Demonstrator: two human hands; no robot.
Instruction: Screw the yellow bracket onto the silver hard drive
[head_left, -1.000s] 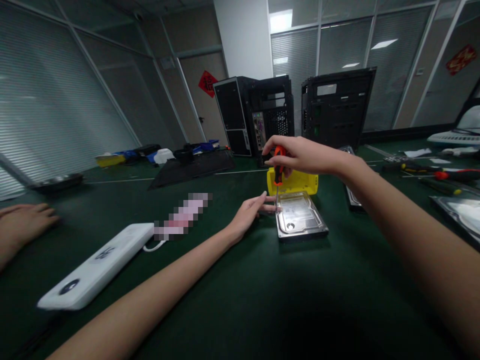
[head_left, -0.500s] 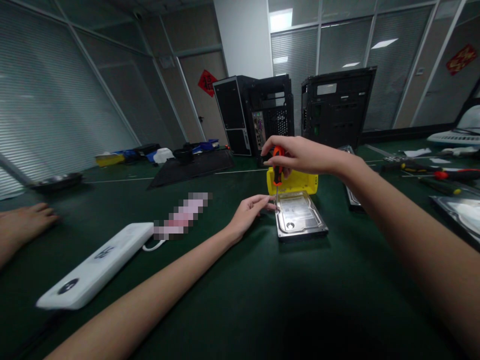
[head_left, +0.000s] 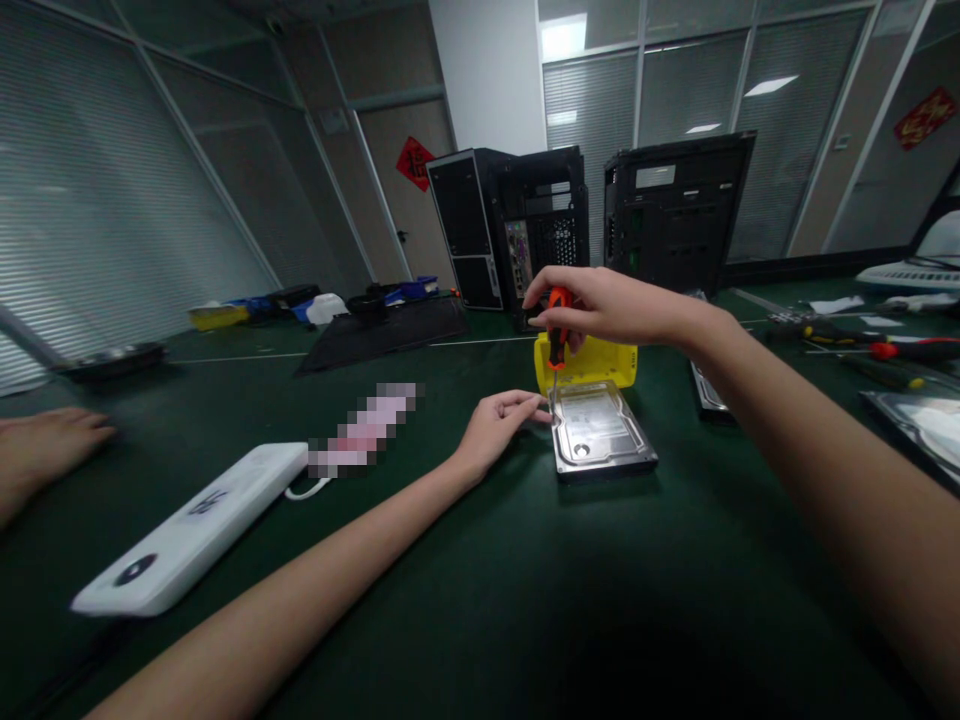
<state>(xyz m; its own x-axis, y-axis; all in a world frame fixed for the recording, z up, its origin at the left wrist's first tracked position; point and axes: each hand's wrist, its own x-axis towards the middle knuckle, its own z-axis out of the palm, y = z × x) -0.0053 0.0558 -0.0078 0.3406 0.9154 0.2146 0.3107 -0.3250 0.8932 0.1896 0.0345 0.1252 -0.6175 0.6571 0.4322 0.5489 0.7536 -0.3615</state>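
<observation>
A silver hard drive (head_left: 600,430) lies flat on the dark green table (head_left: 480,570), in front of a yellow tray (head_left: 600,362). My right hand (head_left: 574,305) is closed around the orange and black handle of a screwdriver (head_left: 557,335), which stands upright with its shaft down at the drive's left edge. Beside that edge is my left hand (head_left: 504,425), its fingertips at the shaft and the drive's side. Its fingers are drawn together; whether they pinch the shaft or something small cannot be made out.
Computer cases (head_left: 461,225) stand at the back. A white power bank (head_left: 199,530) lies left, near another person's hand (head_left: 56,450). More drives (head_left: 919,420) and hand tools (head_left: 915,350) are at the right. A black mat (head_left: 386,335) lies behind.
Both hands keep nearly the same place and hold. The view has shifted very slightly; the drive and tray have not visibly moved on the table.
</observation>
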